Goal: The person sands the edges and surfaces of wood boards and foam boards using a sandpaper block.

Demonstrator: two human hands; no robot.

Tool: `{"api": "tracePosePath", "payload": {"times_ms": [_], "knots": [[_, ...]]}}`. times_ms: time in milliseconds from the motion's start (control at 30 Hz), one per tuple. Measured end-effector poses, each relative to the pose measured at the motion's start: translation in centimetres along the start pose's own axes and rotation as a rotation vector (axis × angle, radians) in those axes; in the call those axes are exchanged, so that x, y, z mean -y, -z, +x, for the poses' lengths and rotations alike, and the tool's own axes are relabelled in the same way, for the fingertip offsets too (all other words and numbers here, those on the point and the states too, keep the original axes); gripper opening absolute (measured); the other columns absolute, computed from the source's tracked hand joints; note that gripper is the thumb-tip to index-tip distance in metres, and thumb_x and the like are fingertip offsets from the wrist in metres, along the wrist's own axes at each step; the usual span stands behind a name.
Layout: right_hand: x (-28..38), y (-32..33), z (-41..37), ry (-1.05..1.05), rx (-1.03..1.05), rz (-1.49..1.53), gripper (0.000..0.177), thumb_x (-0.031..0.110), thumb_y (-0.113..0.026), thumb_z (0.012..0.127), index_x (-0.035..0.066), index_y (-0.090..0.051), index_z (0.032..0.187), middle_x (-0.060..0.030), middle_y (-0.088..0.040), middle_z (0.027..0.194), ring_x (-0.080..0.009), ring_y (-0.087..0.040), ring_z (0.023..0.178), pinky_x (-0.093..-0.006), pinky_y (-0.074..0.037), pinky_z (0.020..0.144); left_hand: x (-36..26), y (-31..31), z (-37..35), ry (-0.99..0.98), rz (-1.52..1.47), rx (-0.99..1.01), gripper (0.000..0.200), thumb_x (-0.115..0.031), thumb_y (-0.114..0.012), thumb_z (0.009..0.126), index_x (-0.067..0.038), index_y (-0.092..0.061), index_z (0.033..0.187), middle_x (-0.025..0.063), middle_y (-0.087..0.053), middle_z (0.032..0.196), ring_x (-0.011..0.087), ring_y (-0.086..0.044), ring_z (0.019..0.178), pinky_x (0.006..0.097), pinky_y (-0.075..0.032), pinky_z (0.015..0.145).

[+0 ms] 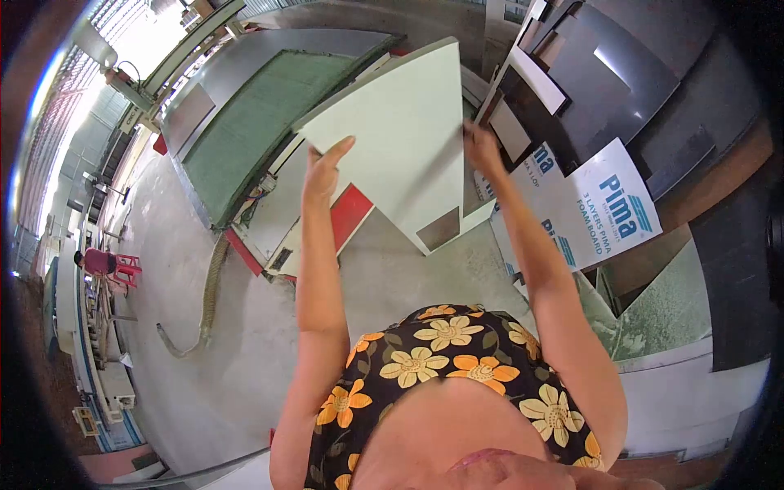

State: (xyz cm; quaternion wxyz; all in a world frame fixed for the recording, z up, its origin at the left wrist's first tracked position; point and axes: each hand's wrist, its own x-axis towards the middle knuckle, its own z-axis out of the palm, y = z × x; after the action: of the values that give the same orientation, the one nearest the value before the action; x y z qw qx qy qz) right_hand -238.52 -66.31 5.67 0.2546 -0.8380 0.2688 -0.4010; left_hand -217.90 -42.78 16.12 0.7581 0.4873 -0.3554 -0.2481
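Observation:
A large white board [400, 122] is held up in front of me, tilted, with a rectangular opening or grey-brown patch [439, 229] near its lower corner. My left hand [327, 167] grips its left corner, thumb lying on the white face and the other fingers mostly hidden behind. On the opposite side, my right hand [482, 149] is closed around the right edge, its fingertips partly out of sight.
Behind the board stands a CNC machine with a green bed [265, 118]. A hose [214, 286] curls over the floor at left. Printed foam-board sheets [612, 204] and dark panels [629, 57] lean at right. A red stool [126, 269] stands far left.

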Motion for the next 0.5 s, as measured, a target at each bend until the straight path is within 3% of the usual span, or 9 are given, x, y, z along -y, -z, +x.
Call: {"api": "tracePosePath", "payload": {"times_ms": [67, 167, 233, 333, 400, 433, 500], "knots": [[-4.2, -4.1, -5.9, -0.161, 0.068, -0.006, 0.034, 0.008, -0.045, 0.088, 0.008, -0.055, 0.12, -0.0237, -0.063, 0.095, -0.0339, -0.063, 0.092, -0.0375, -0.047, 0.077, -0.3, 1.7, -0.8, -0.006, -0.041, -0.046, 0.049, -0.005, -0.072, 0.073, 0.0, -0.053, 0.117, 0.0089, -0.06, 0.109, 0.0192, -0.058, 0.098, 0.0322, -0.046, 0.087], [-7.6, -6.9, -11.2, -0.168, 0.198, -0.1, 0.034, 0.01, -0.047, 0.088, 0.01, -0.055, 0.121, -0.0215, -0.062, 0.1, -0.0333, -0.063, 0.093, -0.0377, -0.047, 0.077, -1.2, 4.7, -1.8, 0.077, -0.157, -0.069, 0.054, 0.001, -0.067, 0.074, -0.002, -0.048, 0.124, 0.0101, -0.056, 0.116, 0.0208, -0.056, 0.103, 0.0338, -0.044, 0.091], [-5.3, -6.8, -9.9, -0.114, 0.108, 0.096, 0.035, 0.009, -0.046, 0.088, 0.011, -0.054, 0.122, -0.0212, -0.062, 0.101, -0.0326, -0.063, 0.093, -0.0372, -0.047, 0.078, -1.3, 6.2, -2.2, 0.06, -0.164, -0.095, 0.054, 0.003, -0.066, 0.074, -0.002, -0.047, 0.124, 0.0094, -0.056, 0.116, 0.0218, -0.055, 0.106, 0.0341, -0.042, 0.094], [3.9, -3.5, -5.6, -0.005, -0.045, 0.297, 0.039, 0.006, -0.045, 0.087, 0.011, -0.052, 0.125, -0.0208, -0.062, 0.1, -0.0319, -0.063, 0.093, -0.0358, -0.047, 0.077, -1.0, 8.2, -2.4, 0.057, -0.156, -0.104, 0.057, 0.005, -0.065, 0.073, -0.003, -0.046, 0.126, 0.0082, -0.055, 0.119, 0.0236, -0.052, 0.111, 0.0358, -0.038, 0.098], [9.3, -1.0, -4.2, -0.172, 0.039, 0.365, 0.047, 0.0, -0.044, 0.083, 0.014, -0.05, 0.127, -0.023, -0.059, 0.107, -0.0369, -0.059, 0.097, -0.0399, -0.047, 0.08, -1.1, 8.9, -2.7, 0.029, -0.12, -0.095, 0.058, 0.005, -0.066, 0.072, -0.004, -0.046, 0.126, 0.0083, -0.055, 0.12, 0.024, -0.052, 0.112, 0.0366, -0.038, 0.098], [10.4, -0.5, -4.1, -0.253, 0.076, 0.397, 0.051, -0.002, -0.044, 0.081, 0.015, -0.049, 0.129, -0.0241, -0.057, 0.11, -0.0394, -0.057, 0.099, -0.0419, -0.047, 0.081, -1.3, 9.2, -2.8, 0.031, -0.11, -0.101, 0.059, 0.004, -0.065, 0.073, -0.004, -0.045, 0.128, 0.009, -0.053, 0.122, 0.0248, -0.05, 0.114, 0.0382, -0.037, 0.1], [6.9, -3.6, -5.8, -0.159, 0.024, 0.294, 0.048, 0.0, -0.044, 0.082, 0.013, -0.05, 0.127, -0.023, -0.06, 0.101, -0.0398, -0.059, 0.092, -0.0407, -0.047, 0.078, -1.1, 9.6, -3.0, 0.031, -0.102, -0.107, 0.06, 0.002, -0.064, 0.075, -0.005, -0.042, 0.13, 0.0103, -0.05, 0.126, 0.0262, -0.047, 0.118, 0.0414, -0.035, 0.103]]}}
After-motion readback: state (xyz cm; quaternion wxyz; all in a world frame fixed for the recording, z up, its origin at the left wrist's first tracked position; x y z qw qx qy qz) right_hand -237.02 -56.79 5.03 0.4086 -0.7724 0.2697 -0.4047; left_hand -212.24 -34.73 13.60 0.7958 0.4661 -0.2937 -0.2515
